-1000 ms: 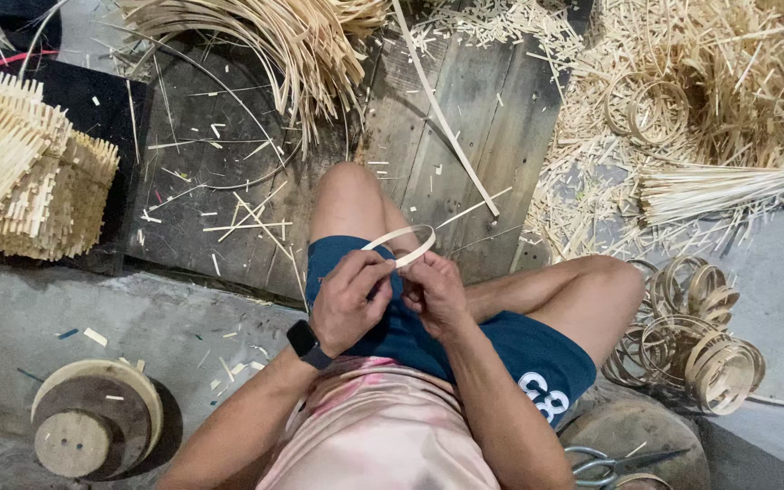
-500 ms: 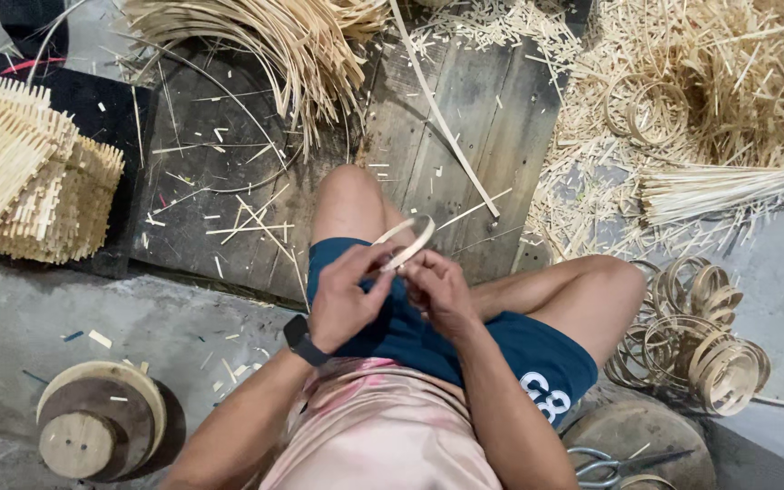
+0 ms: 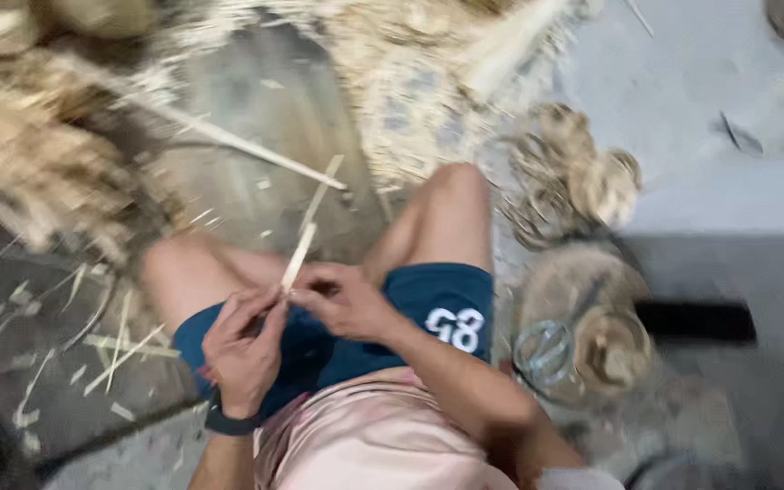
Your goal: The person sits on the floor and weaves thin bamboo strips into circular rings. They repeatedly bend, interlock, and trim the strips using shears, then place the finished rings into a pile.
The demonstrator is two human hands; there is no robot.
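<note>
Blurred view. Left hand (image 3: 245, 349) closed on lower end of one pale bamboo strip (image 3: 299, 258) above lap; black wristband (image 3: 229, 422) on that wrist. Right hand (image 3: 345, 299) pinched same strip. Two coiled strip bundles (image 3: 583, 177) on floor (image 3: 728, 191), right edge.

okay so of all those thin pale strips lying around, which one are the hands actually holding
The short pale strip rising between the left hand and right hand over the lap; the other strips lie loose on the floor.

Hands: two, left hand (image 3: 242, 349) and right hand (image 3: 347, 299). Thin pale bamboo strip (image 3: 299, 257): one, held. Black wristwatch (image 3: 229, 422): one. Loose bamboo slivers: uncountable, blurred.
</note>
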